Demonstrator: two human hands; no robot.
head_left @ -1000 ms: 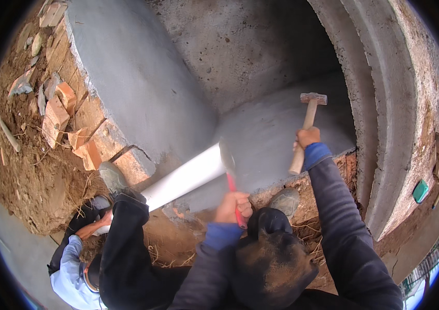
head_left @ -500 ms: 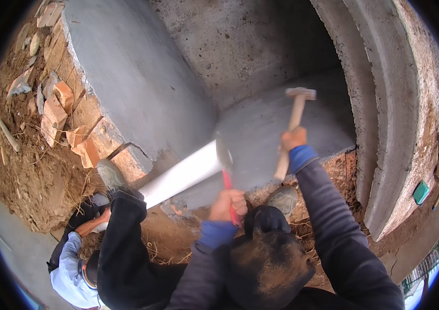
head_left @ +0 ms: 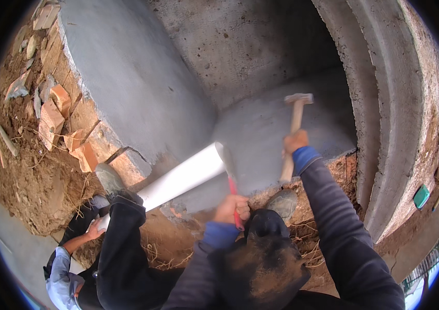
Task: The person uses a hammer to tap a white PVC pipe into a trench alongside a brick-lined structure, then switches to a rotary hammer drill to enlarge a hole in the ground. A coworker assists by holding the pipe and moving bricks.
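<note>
My right hand (head_left: 295, 141) grips the wooden handle of a hammer (head_left: 296, 116), its metal head pointing up and away over the grey plastered surface. In my left hand (head_left: 230, 209) is a red-handled tool (head_left: 232, 185); its grey blade-like part lies at the open end of a white pipe (head_left: 183, 178), too blurred to tell its kind. The pipe slants from lower left up to the middle, passing by my bent leg (head_left: 121, 227). At its lower end, a co-worker's hand (head_left: 95, 229) holds it.
Broken orange bricks (head_left: 51, 121) and loose soil lie at the left. A curved concrete rim (head_left: 395, 103) rises on the right, with a small green object (head_left: 421, 196) on it. Grey plastered walls (head_left: 137, 77) enclose a dark hollow ahead. My shoe (head_left: 282, 203) rests on the near edge.
My left hand and the red-handled tool have shifted slightly right and down. The hammer has moved slightly down. The co-worker has leaned lower left, and more of the pipe's lower end shows.
</note>
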